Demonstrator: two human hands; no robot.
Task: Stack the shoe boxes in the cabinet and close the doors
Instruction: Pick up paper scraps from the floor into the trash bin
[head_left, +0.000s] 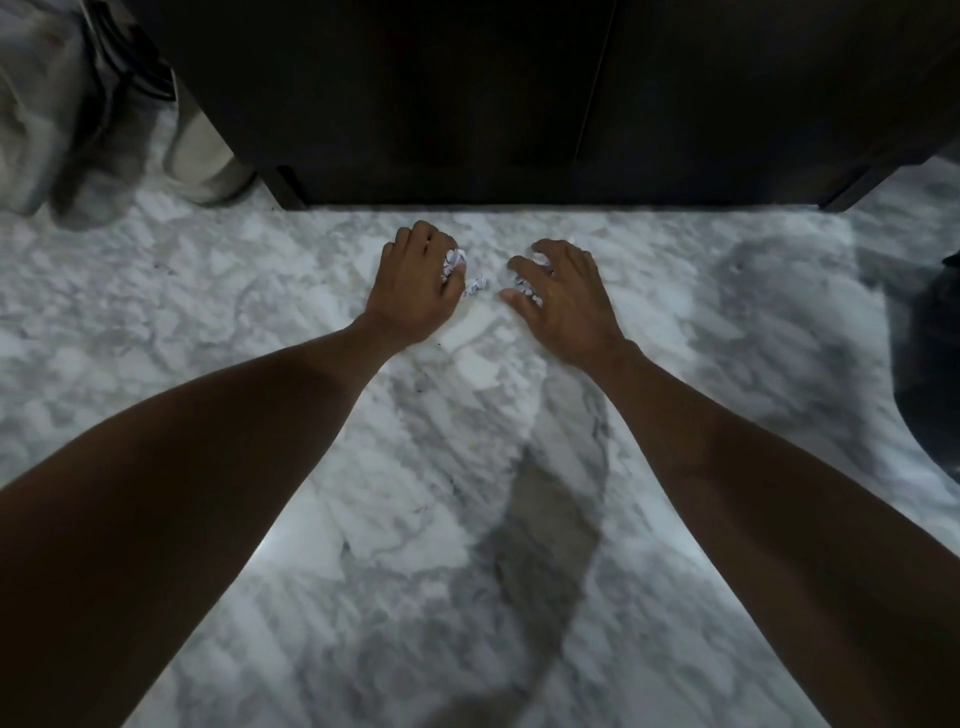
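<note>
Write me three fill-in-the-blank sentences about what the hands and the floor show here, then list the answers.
1. Both hands, left hand and right hand, reach down to the white-and-grey ____ floor.
2. The left hand holds small crumpled white scraps of ____.
3. One loose crumpled white scrap lies ____ the two hands.
4. The dark wooden cabinet's doors are ____.

Answers: marble; paper; between; closed

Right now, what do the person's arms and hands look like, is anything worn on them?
Both arms are bare from the bottom of the picture to the fingertips: no sleeves show anywhere on the forearms. The left hand and the right hand wear no gloves, and no watch, bracelet or ring can be seen on either wrist or on the fingers. No markings or tattoos show in this dim, slightly blurred view.
</note>
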